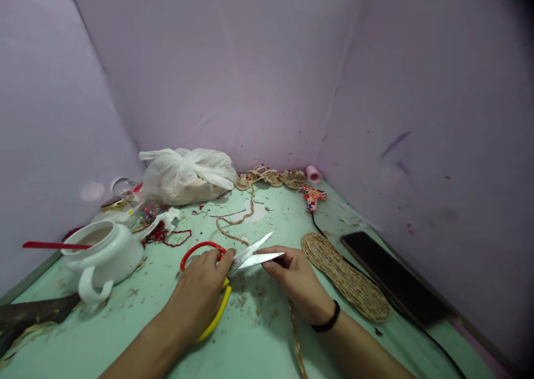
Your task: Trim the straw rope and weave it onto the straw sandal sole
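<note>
Left hand (204,281) grips scissors (252,249) by red and yellow handles, blades parted. Right hand (298,279) pinches braided cord (295,334) just beside blades, fingertips partly hidden behind lower blade. Cord trails out below right hand, also runs beyond blades toward woven pieces (273,178) near wall. Woven sole (344,276) right of right hand, dark slab (394,276) farther right. White pot (125,254) left of scissors grip, tied white bag (187,178) beyond it.

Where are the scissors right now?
Head view, just below centre: the scissors are in the left hand, their open blades at the fingers of the right hand.
</note>
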The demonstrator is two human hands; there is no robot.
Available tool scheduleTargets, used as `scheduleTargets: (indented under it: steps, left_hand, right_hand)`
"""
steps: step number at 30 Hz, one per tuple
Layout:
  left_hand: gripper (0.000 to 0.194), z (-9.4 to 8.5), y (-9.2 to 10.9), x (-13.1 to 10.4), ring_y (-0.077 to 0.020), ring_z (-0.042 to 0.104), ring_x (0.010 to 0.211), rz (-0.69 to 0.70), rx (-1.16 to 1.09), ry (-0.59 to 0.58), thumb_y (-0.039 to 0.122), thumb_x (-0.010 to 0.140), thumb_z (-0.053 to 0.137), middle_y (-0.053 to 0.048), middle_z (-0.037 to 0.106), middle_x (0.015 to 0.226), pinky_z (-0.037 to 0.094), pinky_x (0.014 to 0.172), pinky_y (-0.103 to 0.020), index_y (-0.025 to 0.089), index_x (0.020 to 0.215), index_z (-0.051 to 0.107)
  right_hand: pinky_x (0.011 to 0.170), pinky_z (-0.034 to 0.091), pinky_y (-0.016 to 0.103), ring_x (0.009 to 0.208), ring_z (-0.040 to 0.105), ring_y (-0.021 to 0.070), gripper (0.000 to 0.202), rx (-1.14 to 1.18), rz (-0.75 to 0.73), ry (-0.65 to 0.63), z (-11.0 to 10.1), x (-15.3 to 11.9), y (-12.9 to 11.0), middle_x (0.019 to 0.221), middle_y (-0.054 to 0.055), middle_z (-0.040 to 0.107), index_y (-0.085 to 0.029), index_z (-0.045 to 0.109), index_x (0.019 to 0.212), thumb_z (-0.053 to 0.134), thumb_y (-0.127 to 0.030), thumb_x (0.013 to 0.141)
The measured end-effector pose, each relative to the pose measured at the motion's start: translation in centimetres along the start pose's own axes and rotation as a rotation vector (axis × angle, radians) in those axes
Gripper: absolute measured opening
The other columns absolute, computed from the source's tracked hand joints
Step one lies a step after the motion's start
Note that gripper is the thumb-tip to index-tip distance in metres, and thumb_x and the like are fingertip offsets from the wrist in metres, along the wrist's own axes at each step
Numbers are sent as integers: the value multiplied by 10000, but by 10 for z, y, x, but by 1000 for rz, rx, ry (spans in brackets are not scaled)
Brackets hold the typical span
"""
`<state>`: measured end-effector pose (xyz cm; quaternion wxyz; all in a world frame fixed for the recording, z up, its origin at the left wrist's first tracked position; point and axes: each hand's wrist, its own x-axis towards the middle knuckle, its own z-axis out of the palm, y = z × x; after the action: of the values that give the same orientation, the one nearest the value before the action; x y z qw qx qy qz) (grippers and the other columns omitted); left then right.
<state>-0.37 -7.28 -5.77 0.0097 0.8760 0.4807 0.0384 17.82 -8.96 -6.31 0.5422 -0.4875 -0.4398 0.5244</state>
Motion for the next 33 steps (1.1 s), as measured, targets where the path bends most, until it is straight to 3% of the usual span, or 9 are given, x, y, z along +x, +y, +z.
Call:
scheduleTargets:
  steps: [3, 9, 18, 24, 27, 30, 33]
  left_hand:
    - [463, 1, -3, 0, -225, 470, 869, 32, -28, -3, 114, 752, 354, -112, 503, 992, 393, 739, -362, 191, 1208, 388]
    - [406, -2, -11, 0, -213, 468, 792, 160, 8, 59, 107, 748, 358, -103, 521, 923, 397, 677, -342, 170, 1138, 446]
    - [407, -3, -21, 3, -204, 470, 794, 290, -27, 101, 88, 728, 376, -79, 533, 885, 394, 676, -317, 174, 1122, 432]
    - [421, 0, -23, 6, -189, 483, 786, 297, -64, 113, 59, 701, 365, -74, 540, 858, 404, 678, -296, 171, 1100, 442]
    - [418, 0, -24, 6, -185, 502, 796, 295, -103, 119, 67, 692, 376, -66, 551, 853, 409, 683, -282, 184, 1085, 454]
    - [379, -4, -23, 5, -171, 510, 771, 225, -210, 110, 72, 699, 374, -46, 555, 834, 410, 669, -268, 192, 1046, 470]
    - [368, -9, -21, 2, -163, 509, 799, 103, -327, 163, 76, 721, 360, -39, 555, 893, 411, 696, -271, 196, 1057, 450]
  right_hand:
    - [510, 333, 207, 545, 490, 96, 182, 120, 81, -68, -2, 0, -4, 613, 9, 643, -148, 699, 693, 654, -148, 516]
    - [380, 98, 193, 387, 251, 19, 238, 213, 292, -195, -9, 1, -13, 500, -36, 539, -124, 691, 674, 574, -74, 474]
    - [366, 79, 175, 408, 238, 9, 249, 295, 322, -328, -15, 4, -10, 545, -41, 481, -100, 682, 684, 556, -27, 482]
    - [365, 72, 166, 423, 239, 13, 291, 347, 327, -353, -16, 5, -8, 567, -20, 500, -82, 682, 745, 540, -27, 498]
    - [365, 79, 162, 417, 250, 14, 206, 381, 348, -338, -16, 5, -8, 542, -19, 488, -86, 666, 687, 578, -43, 505]
    - [358, 92, 147, 425, 290, 14, 123, 461, 386, -309, -15, 4, -8, 572, -21, 465, -93, 644, 668, 652, -92, 545]
    - [348, 117, 127, 436, 310, 12, 192, 525, 427, -306, -12, 3, -7, 613, -20, 455, -89, 645, 774, 658, -89, 583]
